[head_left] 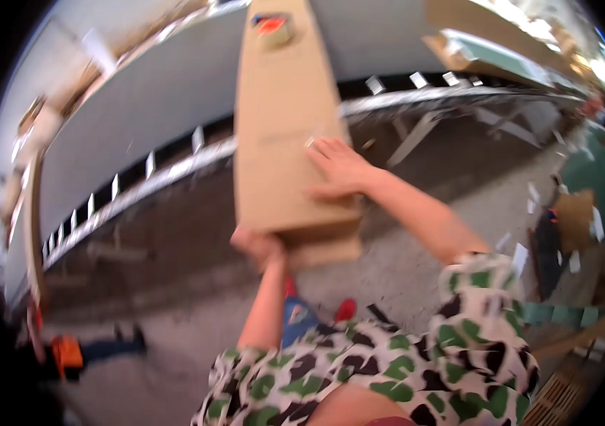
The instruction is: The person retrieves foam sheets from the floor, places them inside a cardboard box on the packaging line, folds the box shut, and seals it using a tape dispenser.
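A long, narrow cardboard box (288,106) reaches from the grey table toward me, its near end jutting past the table edge. At that end a flap hangs open below the top face. My left hand (260,246) grips the near left corner of the box, some of its fingers hidden. Spread on the top face near the right edge lies my right hand (339,168), fingers stretched out and holding nothing. Toward the far end of the box rests a roll of tape (274,32) with a red-orange core and a dark blue part beside it.
The long grey table (167,85) has a slotted metal edge rail (174,170). More cardboard (469,53) lies on its right side. Paper scraps and green sheets (590,170) litter the floor at right. At lower left another person (68,355) wears orange.
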